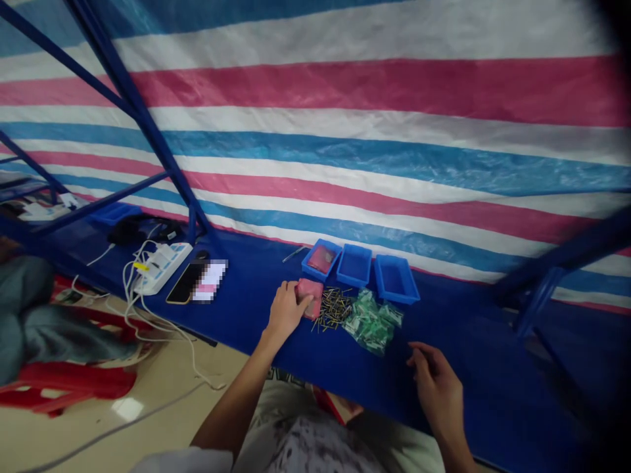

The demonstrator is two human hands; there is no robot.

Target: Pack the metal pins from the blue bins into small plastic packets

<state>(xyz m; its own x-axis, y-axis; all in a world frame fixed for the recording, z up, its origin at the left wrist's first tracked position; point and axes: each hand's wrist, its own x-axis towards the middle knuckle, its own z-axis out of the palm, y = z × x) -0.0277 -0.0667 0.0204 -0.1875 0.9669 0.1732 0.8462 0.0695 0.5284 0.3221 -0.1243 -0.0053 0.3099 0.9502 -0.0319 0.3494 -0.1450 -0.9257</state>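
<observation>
Pink packet (314,290) touching left hand (284,310), apparently another in blue tray (313,272)

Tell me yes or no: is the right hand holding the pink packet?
No, the pink packet is under the left hand, while the right hand is well off to its side.

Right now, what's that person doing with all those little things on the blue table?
The left hand is on a pink packet at the edge of a loose pile of thin metal pieces. The right hand is off to the side, holding nothing I can see. Green packets lie beside the pile. Behind are three blue trays: one has another pink packet in it, two look empty.
</observation>
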